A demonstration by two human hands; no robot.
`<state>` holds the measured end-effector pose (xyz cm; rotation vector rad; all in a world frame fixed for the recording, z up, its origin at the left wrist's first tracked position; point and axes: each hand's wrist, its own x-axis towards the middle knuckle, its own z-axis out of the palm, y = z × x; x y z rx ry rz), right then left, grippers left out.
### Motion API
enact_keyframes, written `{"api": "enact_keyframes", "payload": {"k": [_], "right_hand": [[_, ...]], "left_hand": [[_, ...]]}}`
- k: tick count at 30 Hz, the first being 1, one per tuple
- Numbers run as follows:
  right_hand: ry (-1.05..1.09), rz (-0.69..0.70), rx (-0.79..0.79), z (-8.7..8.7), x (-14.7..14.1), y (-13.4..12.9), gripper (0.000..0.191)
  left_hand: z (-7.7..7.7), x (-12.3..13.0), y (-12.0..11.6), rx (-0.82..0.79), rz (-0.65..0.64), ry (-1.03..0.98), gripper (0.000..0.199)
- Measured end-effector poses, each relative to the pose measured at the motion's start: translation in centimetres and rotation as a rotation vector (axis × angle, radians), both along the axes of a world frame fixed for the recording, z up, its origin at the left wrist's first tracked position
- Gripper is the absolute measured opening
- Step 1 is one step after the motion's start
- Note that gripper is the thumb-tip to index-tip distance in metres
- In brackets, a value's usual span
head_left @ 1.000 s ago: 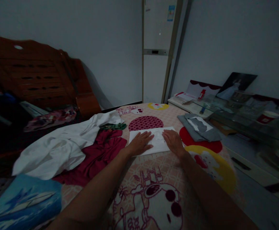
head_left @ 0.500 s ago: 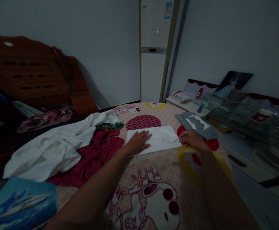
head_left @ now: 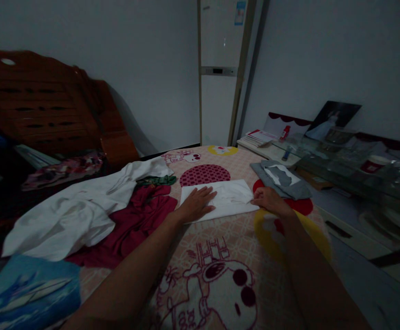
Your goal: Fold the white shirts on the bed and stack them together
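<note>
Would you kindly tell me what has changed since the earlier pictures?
The right hand, flat on the folded white cloth at first, has moved rightward to the cloth's right edge; whether it grips is unclear. The left hand stays flat on the cloth's left part, and the grey cloth stays put.

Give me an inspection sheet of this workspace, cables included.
Surface: tablecloth, pink, patterned.
Things: folded white cloth, lying flat, its upper face slightly creased.
Clutter: white heap, maroon cloth and blue cloth at left; folded grey cloth at right.
Grips: left hand flat on the folded white cloth; right hand curled at its right edge, pinch unclear.
Cables: nothing seen.
Surroundings: wooden bench left, tall white unit behind, glass shelf right; dim light.
</note>
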<state>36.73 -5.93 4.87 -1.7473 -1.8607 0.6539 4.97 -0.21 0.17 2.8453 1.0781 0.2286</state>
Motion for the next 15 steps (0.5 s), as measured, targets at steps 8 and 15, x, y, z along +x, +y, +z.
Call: {"api": "enact_keyframes", "payload": {"k": [8,15], "right_hand": [[-0.144,0.014,0.080,0.34,-0.08,-0.17,0.007],[-0.157,0.033,0.010,0.62,0.02,-0.51,0.006]], "left_hand": [[0.13,-0.02,-0.08,0.005,-0.004,0.008,0.062],[-0.14,-0.07,0.11,0.035,-0.007,0.003,0.061]]}}
